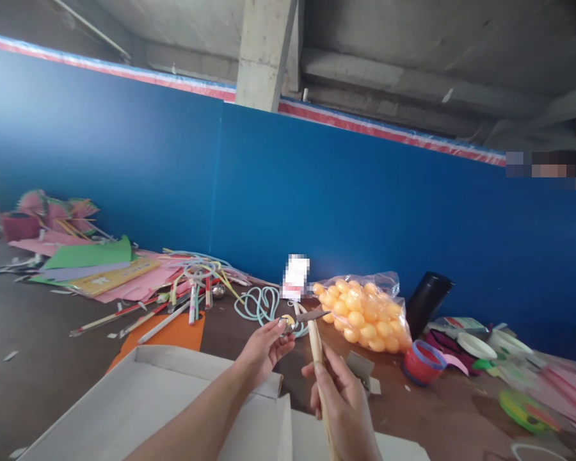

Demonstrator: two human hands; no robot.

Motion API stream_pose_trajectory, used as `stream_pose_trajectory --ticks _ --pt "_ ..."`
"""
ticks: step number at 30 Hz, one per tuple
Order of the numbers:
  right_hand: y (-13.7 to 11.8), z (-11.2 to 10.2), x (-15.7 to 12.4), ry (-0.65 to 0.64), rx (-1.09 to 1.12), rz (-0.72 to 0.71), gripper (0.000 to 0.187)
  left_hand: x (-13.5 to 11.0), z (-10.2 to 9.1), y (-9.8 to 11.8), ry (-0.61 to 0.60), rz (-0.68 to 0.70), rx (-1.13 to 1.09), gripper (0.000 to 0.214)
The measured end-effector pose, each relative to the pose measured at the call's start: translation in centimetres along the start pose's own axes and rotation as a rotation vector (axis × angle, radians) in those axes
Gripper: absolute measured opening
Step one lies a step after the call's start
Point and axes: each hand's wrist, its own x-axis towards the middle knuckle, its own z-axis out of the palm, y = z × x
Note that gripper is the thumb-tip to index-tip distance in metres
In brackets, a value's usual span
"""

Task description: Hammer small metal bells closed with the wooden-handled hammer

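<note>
Between the fingertips of my left hand (267, 349) is a small shiny metal ball (287, 324), its lower part hidden by the fingers. My right hand (343, 397) is wrapped around the pale wooden handle of a hammer (315, 346). The dark narrow head of the hammer points sideways, just right of the ball; whether they touch I cannot tell. Behind both hands lie a loose coil of light blue cord (259, 304) and a clear bag of orange balls (360, 314). Another shiny ball (218, 291) rests among the sticks on the left.
An open white cardboard box (139, 365) sits under my left forearm. Leftward are an orange sheet (192, 331), coloured papers (100, 253) and thin sticks. On the right stand a black cylinder (429, 301) and a red tape roll (422, 363). A blue partition (288, 186) closes the back.
</note>
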Motion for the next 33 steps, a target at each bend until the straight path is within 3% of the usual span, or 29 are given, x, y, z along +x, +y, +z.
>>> stream_pose_trajectory --ticks 12,19,23,33 --pt "-0.13 -0.21 -0.06 -0.025 -0.075 0.017 0.055 0.11 -0.1 -0.14 -0.007 0.025 -0.022 0.019" --pt "-0.18 0.07 0.04 0.039 -0.045 0.012 0.055 0.05 0.05 -0.14 -0.012 0.028 -0.02 0.019" --pt "-0.08 0.25 0.0 -0.032 -0.077 0.051 0.054 0.1 0.01 -0.1 0.001 0.018 -0.036 0.019" --pt "-0.08 0.24 0.24 -0.026 -0.038 0.059 0.055 0.29 -0.04 -0.22 0.033 0.012 -0.034 0.019"
